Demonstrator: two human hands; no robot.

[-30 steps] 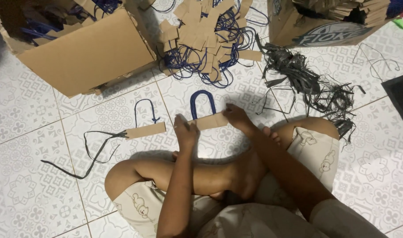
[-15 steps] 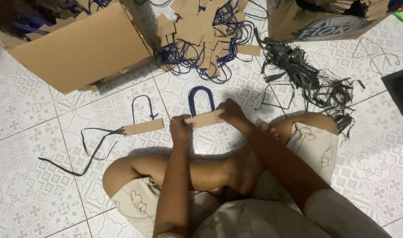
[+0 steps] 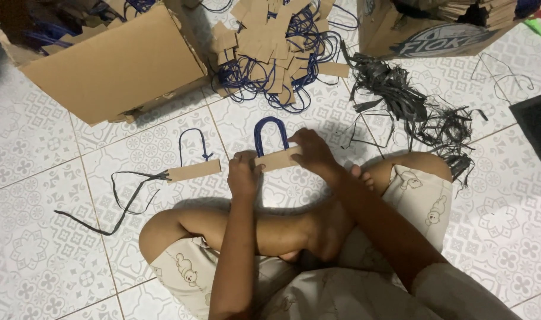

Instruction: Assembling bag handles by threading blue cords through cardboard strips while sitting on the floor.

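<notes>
I sit cross-legged on a patterned tile floor. Both hands hold a small brown cardboard strip (image 3: 276, 159) with a blue cord loop (image 3: 270, 131) arching up from it. My left hand (image 3: 244, 172) grips the strip's left end and my right hand (image 3: 310, 153) presses its right end. To the left, a second cardboard strip (image 3: 193, 170) with a blue cord loop (image 3: 190, 142) lies on the floor beside a loose black strap (image 3: 125, 198).
A heap of cardboard strips with blue cords (image 3: 270, 47) lies ahead. An open cardboard box (image 3: 116, 65) stands at the left, another box (image 3: 436, 29) at the upper right. Tangled black straps (image 3: 412, 106) lie to the right, with a dark mat (image 3: 537, 130) at the right edge.
My hands and the strip have stayed in almost the same place; my fingers shifted slightly along the strip. The view drifted a little.
</notes>
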